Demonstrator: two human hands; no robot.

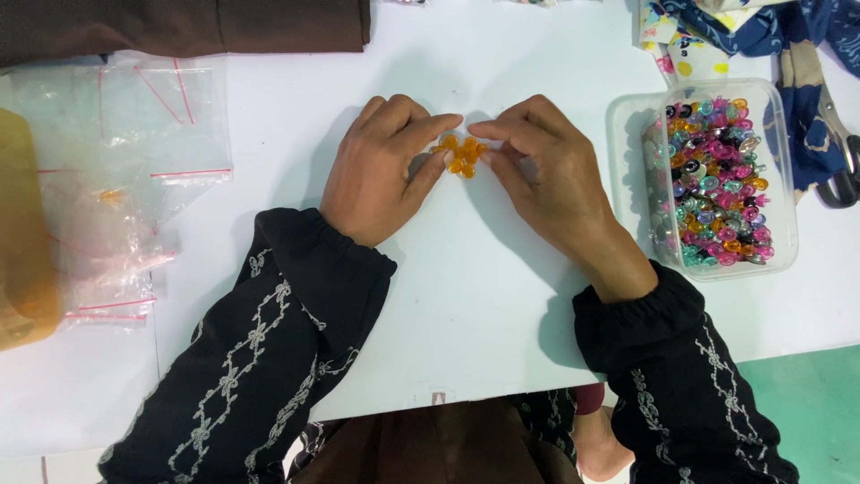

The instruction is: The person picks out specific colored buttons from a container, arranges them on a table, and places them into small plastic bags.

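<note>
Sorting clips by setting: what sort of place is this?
Likely a craft worktable: both hands pinch a cluster of orange beads, beside a clear tub of mixed beads, scissors and small plastic bags.

Glossy amber plastic beads (461,155), clear plastic tub (779,179), matt white table (484,296)

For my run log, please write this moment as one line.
left hand: pinches orange beads | right hand: pinches same | bead tub: right, open

Person, head view. Left hand (381,170) and right hand (546,175): bare, no rings visible. Sleeves (260,358): black, long, gathered elastic cuffs, pale embroidered chain-like motif running lengthwise. Lower garment (439,444): brown, possibly a skirt; mostly out of view.
</note>
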